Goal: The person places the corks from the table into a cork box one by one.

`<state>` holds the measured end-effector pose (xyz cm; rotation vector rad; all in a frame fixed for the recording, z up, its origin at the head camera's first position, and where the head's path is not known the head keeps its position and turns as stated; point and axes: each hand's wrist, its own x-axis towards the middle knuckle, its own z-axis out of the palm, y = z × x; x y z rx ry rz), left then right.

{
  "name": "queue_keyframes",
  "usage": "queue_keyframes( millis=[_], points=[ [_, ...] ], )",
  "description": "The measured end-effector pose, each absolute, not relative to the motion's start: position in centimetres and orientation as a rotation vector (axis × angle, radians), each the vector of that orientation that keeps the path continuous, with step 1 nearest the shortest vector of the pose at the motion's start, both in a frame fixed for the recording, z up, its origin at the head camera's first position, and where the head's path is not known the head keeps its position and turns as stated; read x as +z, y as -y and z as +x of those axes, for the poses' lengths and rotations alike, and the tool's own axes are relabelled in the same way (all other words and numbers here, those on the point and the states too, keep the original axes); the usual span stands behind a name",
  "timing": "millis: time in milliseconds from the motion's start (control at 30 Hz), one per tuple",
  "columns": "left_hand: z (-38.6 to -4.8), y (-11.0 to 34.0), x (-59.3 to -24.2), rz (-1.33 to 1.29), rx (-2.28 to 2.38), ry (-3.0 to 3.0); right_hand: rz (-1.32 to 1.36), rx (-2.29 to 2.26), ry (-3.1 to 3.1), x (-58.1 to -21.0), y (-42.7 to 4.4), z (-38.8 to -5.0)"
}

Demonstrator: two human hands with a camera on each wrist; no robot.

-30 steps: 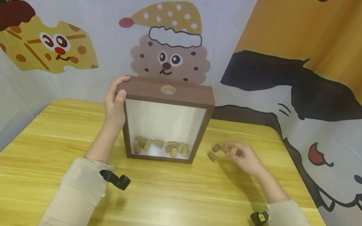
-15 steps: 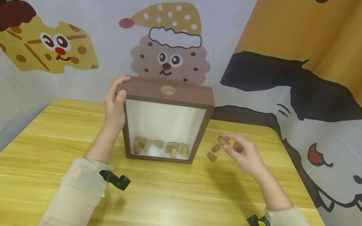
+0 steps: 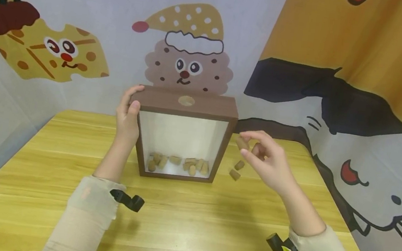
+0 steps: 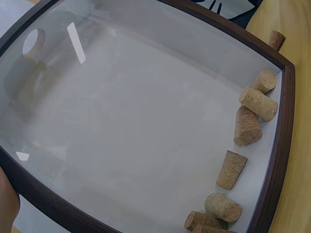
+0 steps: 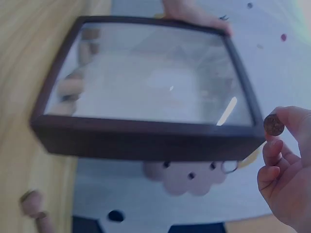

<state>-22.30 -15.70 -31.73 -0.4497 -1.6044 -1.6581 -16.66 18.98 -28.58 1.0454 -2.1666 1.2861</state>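
A brown wooden box (image 3: 210,107) with a clear front panel stands upright on the table, a round hole (image 3: 187,100) in its top. Inside, several corks (image 3: 192,170) lie along the bottom. My left hand (image 3: 127,122) grips the box's upper left corner, thumb on the front edge. To the right of the box, my right hand (image 3: 271,163) pinches a cork (image 3: 242,143) between thumb and fingers, above the table. The right wrist view shows this held cork (image 5: 274,125) end-on near the box's top corner.
Two loose corks, one farther back (image 3: 239,165) and one nearer (image 3: 234,174), lie on the yellow wood-grain table (image 3: 174,222) right of the box. Behind the table hangs a cartoon-print cloth (image 3: 87,99). Each wrist wears a small black camera.
My right hand has picked a cork up from the table and raised it leftward, toward the box's upper right side. The left hand and the box stay in place.
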Motion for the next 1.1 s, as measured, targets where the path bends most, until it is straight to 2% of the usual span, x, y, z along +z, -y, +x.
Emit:
queue_keyframes(
  millis=[567,1100],
  points=[
    [-22.5,15.8,-31.9,-0.452,-1.675,1.591,1.122,1.409,2.067,-22.5,-13.1,-17.6],
    [-22.4,15.8,-31.9,-0.456,-1.674,1.599,0.992,1.331,2.329,-20.4,-8.5,-21.1]
  ],
)
